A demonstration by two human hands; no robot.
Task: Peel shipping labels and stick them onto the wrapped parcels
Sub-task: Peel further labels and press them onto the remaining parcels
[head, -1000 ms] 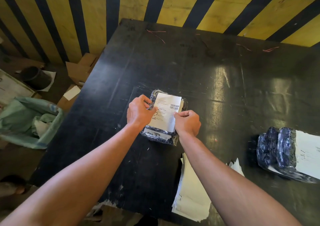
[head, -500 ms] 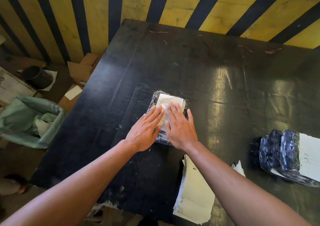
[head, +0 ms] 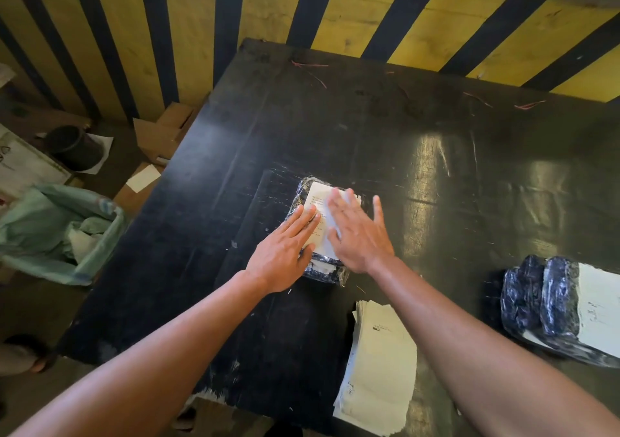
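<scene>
I am watching both hands lying flat and open on the label (head: 320, 216), gripping nothing. The left hand (head: 285, 252) is pressing the label's near left part, the right hand (head: 359, 232), blurred, is covering its right side. The label is sitting on a wrapped parcel (head: 323, 270) on the black table (head: 335, 128), beyond the label stack (head: 379, 366).

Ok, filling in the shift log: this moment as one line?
step: pressing label flat | parcel: on table | left hand: open | right hand: open
</scene>
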